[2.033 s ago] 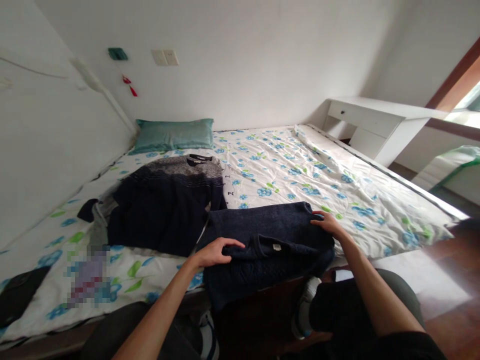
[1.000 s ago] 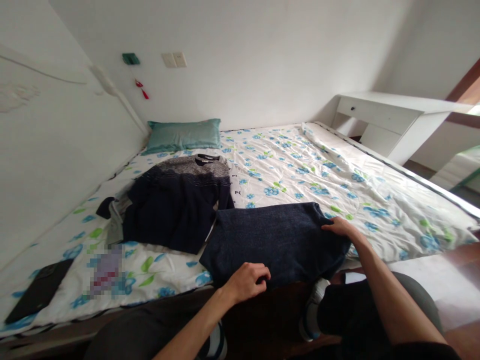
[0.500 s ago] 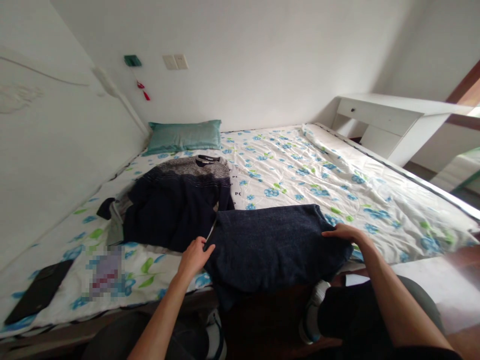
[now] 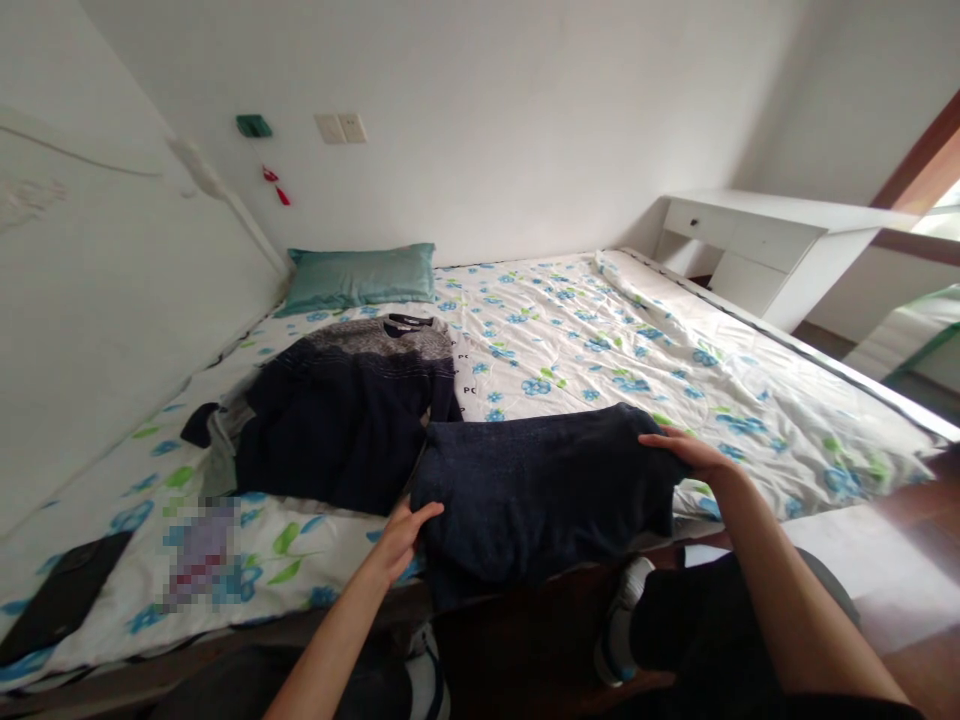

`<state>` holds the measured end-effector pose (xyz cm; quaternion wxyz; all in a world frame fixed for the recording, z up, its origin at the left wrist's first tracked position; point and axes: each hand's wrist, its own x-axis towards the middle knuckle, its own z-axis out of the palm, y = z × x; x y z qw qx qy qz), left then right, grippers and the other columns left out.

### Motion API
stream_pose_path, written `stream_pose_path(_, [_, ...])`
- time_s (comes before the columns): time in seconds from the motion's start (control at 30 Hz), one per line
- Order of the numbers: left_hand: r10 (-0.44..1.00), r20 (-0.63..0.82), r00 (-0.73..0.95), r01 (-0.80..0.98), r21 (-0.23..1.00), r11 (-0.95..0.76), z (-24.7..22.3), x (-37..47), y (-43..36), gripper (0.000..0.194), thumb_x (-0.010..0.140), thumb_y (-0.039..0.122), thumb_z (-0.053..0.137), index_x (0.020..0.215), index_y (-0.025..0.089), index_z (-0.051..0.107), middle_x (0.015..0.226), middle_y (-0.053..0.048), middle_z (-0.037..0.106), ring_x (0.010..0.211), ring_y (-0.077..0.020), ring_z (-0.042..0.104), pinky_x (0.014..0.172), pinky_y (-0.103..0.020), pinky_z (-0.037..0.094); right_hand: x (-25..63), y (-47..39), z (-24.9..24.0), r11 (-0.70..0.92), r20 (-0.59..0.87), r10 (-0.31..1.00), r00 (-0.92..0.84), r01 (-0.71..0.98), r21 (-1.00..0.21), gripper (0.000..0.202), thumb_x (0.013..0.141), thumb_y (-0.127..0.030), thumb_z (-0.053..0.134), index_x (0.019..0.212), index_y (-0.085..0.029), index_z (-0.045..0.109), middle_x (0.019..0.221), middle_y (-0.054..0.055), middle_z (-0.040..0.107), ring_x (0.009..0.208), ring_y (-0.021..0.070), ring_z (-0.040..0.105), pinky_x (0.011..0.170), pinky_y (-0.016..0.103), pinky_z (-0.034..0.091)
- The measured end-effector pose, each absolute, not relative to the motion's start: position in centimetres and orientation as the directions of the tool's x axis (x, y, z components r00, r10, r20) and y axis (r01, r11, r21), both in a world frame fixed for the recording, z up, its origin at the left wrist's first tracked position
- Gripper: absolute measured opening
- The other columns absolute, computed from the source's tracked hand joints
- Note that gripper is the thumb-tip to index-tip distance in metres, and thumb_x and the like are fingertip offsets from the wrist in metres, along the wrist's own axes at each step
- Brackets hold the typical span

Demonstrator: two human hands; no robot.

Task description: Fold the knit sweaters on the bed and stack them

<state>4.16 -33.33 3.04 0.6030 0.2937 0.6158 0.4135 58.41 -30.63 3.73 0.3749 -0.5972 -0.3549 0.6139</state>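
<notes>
Slipping nearward off the bed (image 4: 592,342) was risked by the overhanging garment (image 4: 540,490), pinched by left hand (image 4: 401,540), loosely held by half-curled right hand (image 4: 694,455).

Dark navy garment (image 4: 540,490), folded roughly rectangular, on bed (image 4: 570,345), near side drooping over edge.

A bedroom in a home

A wide bed (image 4: 570,310) takes up most of the room, dressed in a white sheet (image 4: 675,410) with blue flowers and green leaves. A green pillow (image 4: 360,278) lies at its far left corner. Everyday knitwear, such as a grey-and-navy sweater (image 4: 322,430), is laid out on it. A white desk (image 4: 765,240) with a drawer stands beyond, near a brown-framed window (image 4: 941,215).
</notes>
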Motion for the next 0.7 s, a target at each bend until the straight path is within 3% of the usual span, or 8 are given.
stream_pose_path(0.07, [0.872, -0.472, -0.13, -0.225, 0.871, 0.438, 5.1, 4.9, -32.1, 0.034, 0.075, 0.009, 0.091, 0.108, 0.013, 0.083, 0.101, -0.014, 0.089, 0.1, -0.0315, 0.086, 0.084, -0.034, 0.071, 57.8, -29.9, 4.9, -0.416, -0.423, 0.906, 0.012, -0.164, -0.894, 0.029, 0.083, -0.036, 0.094, 0.1, -0.021, 0.076, 0.081, 0.006, 0.081, 0.069, 0.023, 0.079, 0.061, 0.028, 0.066])
stream_pose_path(0.17, [0.902, -0.385, -0.194, -0.368, 0.881, 0.297, 8.8, 5.7, -29.1, 0.027, 0.085, 0.005, 0.081, 0.112, 0.01, 0.083, 0.101, -0.013, 0.089, 0.099, -0.028, 0.086, 0.088, -0.033, 0.072, 57.0, -27.9, 6.6, -0.257, -0.305, 0.946, 0.107, -0.323, -0.911, 0.029, 0.084, -0.04, 0.093, 0.097, -0.02, 0.075, 0.079, 0.004, 0.08, 0.067, 0.0207, 0.078, 0.059, 0.026, 0.065])
stream_pose_path(0.37, [0.922, -0.186, -0.341, -0.557, 0.83, -0.039, 14.2, 5.9, -23.7, 0.031, 0.099, 0.01, 0.07, 0.128, 0.013, 0.081, 0.113, -0.008, 0.088, 0.113, -0.0224, 0.083, 0.107, -0.034, 0.067, 56.9, -25.3, 8.6, 0.065, -0.075, 0.953, 0.293, -0.441, -0.895, 0.043, 0.091, -0.06, 0.084, 0.111, -0.023, 0.077, 0.088, 0.005, 0.083, 0.099, 0.0281, 0.084, 0.084, 0.034, 0.072])
stream_pose_path(0.43, [0.931, -0.173, -0.321, -0.569, 0.822, -0.043, 14.5, 5.5, -23.2, 0.036, 0.102, 0.009, 0.068, 0.136, 0.015, 0.078, 0.118, -0.007, 0.088, 0.112, -0.02, 0.083, 0.108, -0.034, 0.067, 57.3, -25.2, 8.3, 0.044, -0.084, 0.956, 0.282, -0.419, -0.907, 0.04, 0.092, -0.058, 0.082, 0.111, -0.023, 0.076, 0.091, 0.005, 0.084, 0.103, 0.0286, 0.084, 0.087, 0.035, 0.072])
stream_pose_path(0.53, [0.917, -0.272, -0.292, -0.505, 0.858, 0.093, 13.0, 4.2, -23.4, 0.041, 0.097, 0.003, 0.071, 0.137, 0.014, 0.077, 0.115, -0.008, 0.088, 0.102, -0.0197, 0.085, 0.1, -0.034, 0.07, 57.6, -25.5, 6.5, -0.117, -0.202, 0.957, 0.207, -0.362, -0.925, 0.03, 0.091, -0.048, 0.084, 0.104, -0.023, 0.074, 0.089, 0.005, 0.083, 0.098, 0.0275, 0.083, 0.085, 0.034, 0.071])
stream_pose_path(0.7, [0.831, -0.464, -0.308, -0.289, 0.877, 0.383, 6.6, 2.5, -25.4, 0.028, 0.085, -0.002, 0.085, 0.11, 0.012, 0.081, 0.098, -0.011, 0.088, 0.082, -0.0212, 0.084, 0.078, -0.027, 0.069, 56.9, -26.2, 1.4, -0.424, -0.456, 0.874, 0.168, -0.193, -0.885, 0.022, 0.09, -0.036, 0.085, 0.094, -0.022, 0.068, 0.086, 0.003, 0.077, 0.081, 0.0185, 0.075, 0.073, 0.025, 0.065])
